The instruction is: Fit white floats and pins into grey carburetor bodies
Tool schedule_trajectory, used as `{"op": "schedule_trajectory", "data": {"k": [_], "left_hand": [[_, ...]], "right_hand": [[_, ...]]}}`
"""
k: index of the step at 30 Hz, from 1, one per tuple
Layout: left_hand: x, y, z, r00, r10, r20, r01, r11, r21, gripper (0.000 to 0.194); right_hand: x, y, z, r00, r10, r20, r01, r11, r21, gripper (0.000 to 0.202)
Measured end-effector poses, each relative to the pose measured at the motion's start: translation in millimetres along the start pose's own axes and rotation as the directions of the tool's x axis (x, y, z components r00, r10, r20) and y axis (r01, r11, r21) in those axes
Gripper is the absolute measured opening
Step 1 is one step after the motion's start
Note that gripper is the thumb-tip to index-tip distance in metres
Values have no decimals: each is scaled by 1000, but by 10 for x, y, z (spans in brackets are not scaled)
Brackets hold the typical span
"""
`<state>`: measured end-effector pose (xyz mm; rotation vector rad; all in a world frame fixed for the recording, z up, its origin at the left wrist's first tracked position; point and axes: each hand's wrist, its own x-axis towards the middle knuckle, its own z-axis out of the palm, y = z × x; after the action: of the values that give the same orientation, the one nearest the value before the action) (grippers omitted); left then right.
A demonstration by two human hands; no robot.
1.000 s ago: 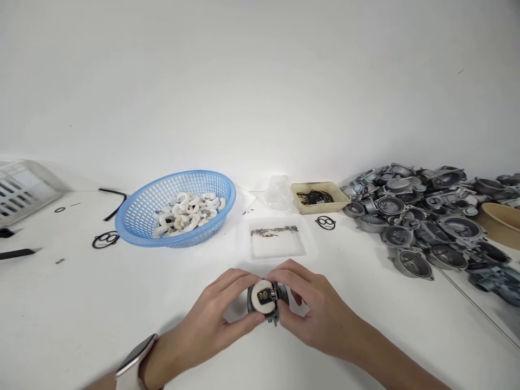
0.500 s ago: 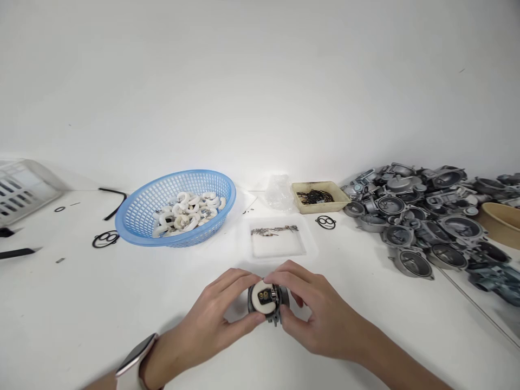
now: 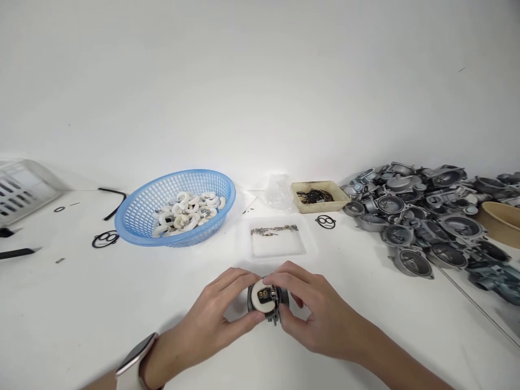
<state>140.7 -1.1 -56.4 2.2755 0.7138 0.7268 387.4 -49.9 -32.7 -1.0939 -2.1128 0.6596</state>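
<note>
Between my hands, near the front of the table, is a dark metal carburetor body (image 3: 284,297) with its inside facing up. A white C-shaped float (image 3: 257,297) lies on it, curving around two brass jets (image 3: 263,294). My left hand (image 3: 225,306) grips the left side, with the thumb at the near edge and fingers at the far edge. My right hand (image 3: 311,311) holds the right side between thumb and fingers, its index fingertip at the float's far end. The fingers partly hide the body's rim.
A blue basket (image 3: 134,238) holds several white floats. Behind my hands lies a clear tray (image 3: 278,249) of small metal pins. A cream tray (image 3: 320,207) contains black rubber rings. Metal carburetor parts (image 3: 414,216) are heaped at right, beside a tan bowl (image 3: 501,225). Black gaskets (image 3: 105,239) lie about.
</note>
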Motion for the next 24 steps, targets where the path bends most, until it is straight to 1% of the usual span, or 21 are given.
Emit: {"op": "schedule_trajectory", "data": {"k": [5, 10, 24], "left_hand": [[-5, 1, 1, 1000, 0, 3, 0, 1000, 6, 36], [-14, 4, 6, 1000, 6, -17, -5, 1000, 19, 36], [-13, 11, -3, 1000, -2, 1, 2, 1000, 2, 45]], "right_hand": [[0, 4, -2, 1000, -3, 7, 3, 1000, -6, 55], [7, -2, 9, 1000, 11, 0, -11, 1000, -5, 54], [20, 6, 41, 998, 42, -39, -43, 999, -18, 43]]}}
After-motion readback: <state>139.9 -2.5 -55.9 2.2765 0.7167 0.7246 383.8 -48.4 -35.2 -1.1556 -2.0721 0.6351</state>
